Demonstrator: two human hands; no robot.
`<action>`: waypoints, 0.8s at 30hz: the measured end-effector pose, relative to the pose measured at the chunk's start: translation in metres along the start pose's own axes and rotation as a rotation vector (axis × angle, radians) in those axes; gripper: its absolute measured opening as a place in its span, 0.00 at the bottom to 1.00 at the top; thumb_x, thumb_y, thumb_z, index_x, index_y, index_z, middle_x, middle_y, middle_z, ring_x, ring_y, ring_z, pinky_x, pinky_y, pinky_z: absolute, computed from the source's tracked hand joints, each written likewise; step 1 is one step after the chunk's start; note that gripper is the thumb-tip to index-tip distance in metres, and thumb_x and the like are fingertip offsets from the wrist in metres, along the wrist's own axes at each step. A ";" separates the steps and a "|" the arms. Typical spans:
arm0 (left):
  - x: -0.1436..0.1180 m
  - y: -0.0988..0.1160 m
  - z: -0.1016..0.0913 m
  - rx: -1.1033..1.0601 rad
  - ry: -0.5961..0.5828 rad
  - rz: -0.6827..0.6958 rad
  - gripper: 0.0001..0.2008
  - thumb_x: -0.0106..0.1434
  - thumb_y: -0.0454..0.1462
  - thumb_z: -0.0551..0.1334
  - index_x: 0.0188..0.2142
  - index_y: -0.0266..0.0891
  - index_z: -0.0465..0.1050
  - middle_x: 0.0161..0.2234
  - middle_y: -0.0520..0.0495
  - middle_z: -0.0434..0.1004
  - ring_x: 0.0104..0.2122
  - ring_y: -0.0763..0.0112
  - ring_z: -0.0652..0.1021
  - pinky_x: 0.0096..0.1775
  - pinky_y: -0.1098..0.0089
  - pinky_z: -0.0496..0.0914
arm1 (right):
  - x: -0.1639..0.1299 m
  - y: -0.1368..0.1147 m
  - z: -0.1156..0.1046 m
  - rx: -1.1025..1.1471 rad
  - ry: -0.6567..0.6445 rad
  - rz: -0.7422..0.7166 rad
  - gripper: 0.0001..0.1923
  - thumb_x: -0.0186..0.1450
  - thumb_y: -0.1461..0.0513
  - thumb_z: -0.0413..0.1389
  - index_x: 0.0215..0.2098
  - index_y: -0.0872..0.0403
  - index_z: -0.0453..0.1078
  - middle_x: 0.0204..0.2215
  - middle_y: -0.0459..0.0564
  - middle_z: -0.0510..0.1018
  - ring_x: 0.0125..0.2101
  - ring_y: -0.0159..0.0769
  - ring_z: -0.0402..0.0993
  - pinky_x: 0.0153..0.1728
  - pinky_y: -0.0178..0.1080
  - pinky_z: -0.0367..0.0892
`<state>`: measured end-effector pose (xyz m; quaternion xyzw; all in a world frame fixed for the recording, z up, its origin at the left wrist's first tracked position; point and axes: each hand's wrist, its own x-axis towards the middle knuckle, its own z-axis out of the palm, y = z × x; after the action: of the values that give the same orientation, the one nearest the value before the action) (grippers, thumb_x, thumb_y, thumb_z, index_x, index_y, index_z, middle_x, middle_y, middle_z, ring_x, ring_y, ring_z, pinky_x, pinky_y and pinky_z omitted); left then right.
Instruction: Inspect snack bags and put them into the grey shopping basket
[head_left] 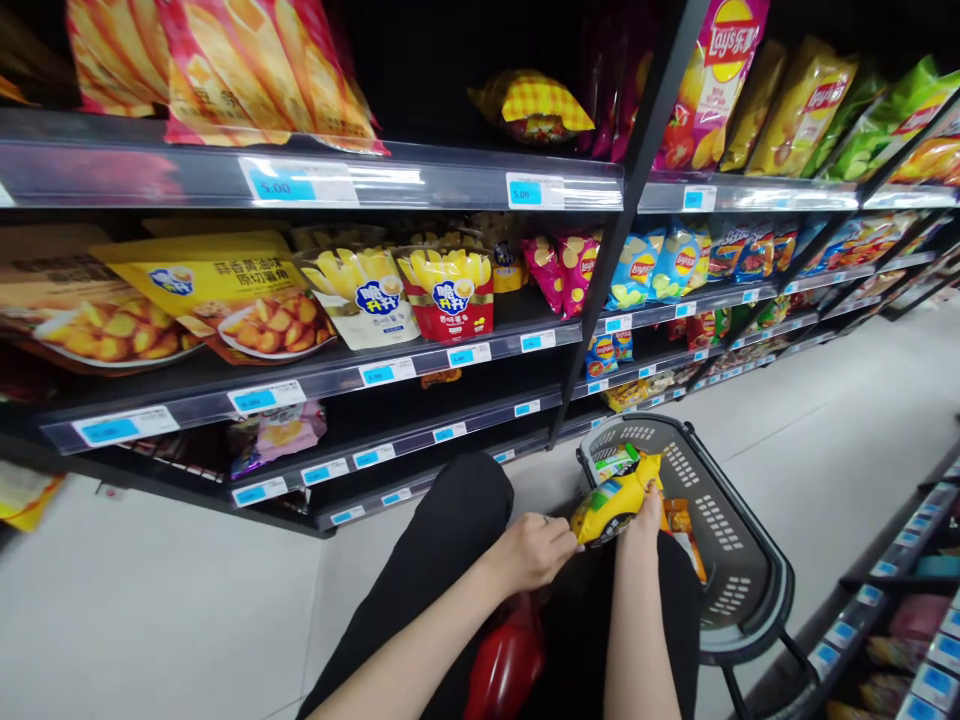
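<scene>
A red thing (pixel 506 665) sits low by the person's legs. The left hand (pixel 534 548) pinches the near end of a yellow snack bag (pixel 615 497) with closed fingers. The right hand (pixel 646 520) grips the same bag from below. The bag sits over the near rim of a grey basket (pixel 739 580) on the floor. Behind it, shelves (pixel 420 360) hold many chip bags (pixel 446 290).
</scene>
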<state>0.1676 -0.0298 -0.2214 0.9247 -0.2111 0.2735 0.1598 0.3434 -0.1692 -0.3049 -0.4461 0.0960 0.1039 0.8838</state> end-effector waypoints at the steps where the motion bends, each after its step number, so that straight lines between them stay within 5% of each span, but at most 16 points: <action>1: 0.001 0.001 -0.001 0.008 0.016 0.022 0.14 0.65 0.35 0.50 0.23 0.38 0.63 0.20 0.52 0.64 0.17 0.77 0.62 0.20 0.71 0.54 | 0.000 -0.001 0.002 0.012 0.014 0.020 0.18 0.57 0.50 0.50 0.38 0.52 0.70 0.32 0.48 0.77 0.38 0.39 0.73 0.42 0.45 0.68; 5: 0.000 0.005 -0.002 -0.002 0.003 0.080 0.14 0.65 0.35 0.50 0.23 0.38 0.63 0.20 0.51 0.64 0.17 0.76 0.63 0.20 0.71 0.55 | -0.011 -0.011 0.011 0.081 0.039 0.049 0.13 0.55 0.52 0.51 0.32 0.51 0.69 0.28 0.46 0.75 0.36 0.40 0.72 0.42 0.43 0.68; 9: -0.002 0.011 -0.002 -0.131 -0.153 0.051 0.14 0.65 0.37 0.49 0.26 0.38 0.65 0.24 0.49 0.68 0.22 0.74 0.68 0.24 0.72 0.60 | -0.024 -0.022 0.015 0.161 0.038 -0.030 0.08 0.55 0.53 0.50 0.27 0.47 0.65 0.23 0.42 0.71 0.33 0.35 0.71 0.43 0.39 0.67; 12: -0.002 0.011 0.000 -0.492 -0.205 -0.218 0.14 0.63 0.46 0.51 0.35 0.39 0.66 0.34 0.46 0.71 0.32 0.70 0.72 0.34 0.71 0.66 | -0.021 -0.025 0.017 0.202 0.051 -0.101 0.06 0.58 0.56 0.48 0.24 0.47 0.61 0.20 0.39 0.65 0.27 0.30 0.69 0.40 0.35 0.66; 17: 0.000 0.004 0.017 -1.159 -0.292 -1.039 0.26 0.54 0.52 0.59 0.46 0.37 0.63 0.45 0.41 0.68 0.42 0.63 0.72 0.37 0.66 0.69 | -0.005 -0.018 0.015 0.215 0.107 -0.132 0.12 0.62 0.60 0.40 0.21 0.48 0.56 0.16 0.39 0.56 0.17 0.29 0.60 0.27 0.35 0.66; 21: 0.002 0.006 0.023 -1.498 -0.505 -1.087 0.33 0.39 0.43 0.72 0.45 0.35 0.67 0.45 0.42 0.72 0.43 0.62 0.73 0.41 0.67 0.69 | -0.006 -0.010 0.014 0.229 0.084 -0.074 0.09 0.57 0.61 0.51 0.20 0.47 0.55 0.14 0.38 0.53 0.15 0.29 0.55 0.24 0.34 0.66; 24: 0.005 0.010 0.019 -1.623 -0.610 -1.047 0.31 0.35 0.41 0.74 0.41 0.35 0.71 0.39 0.43 0.76 0.34 0.64 0.77 0.31 0.69 0.71 | -0.012 -0.003 0.020 0.157 -0.010 -0.052 0.04 0.55 0.59 0.54 0.25 0.48 0.61 0.18 0.41 0.63 0.21 0.32 0.63 0.33 0.40 0.70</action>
<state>0.1747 -0.0478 -0.2324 0.5435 0.0671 -0.3050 0.7791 0.3345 -0.1559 -0.2874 -0.3773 0.0876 0.0754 0.9188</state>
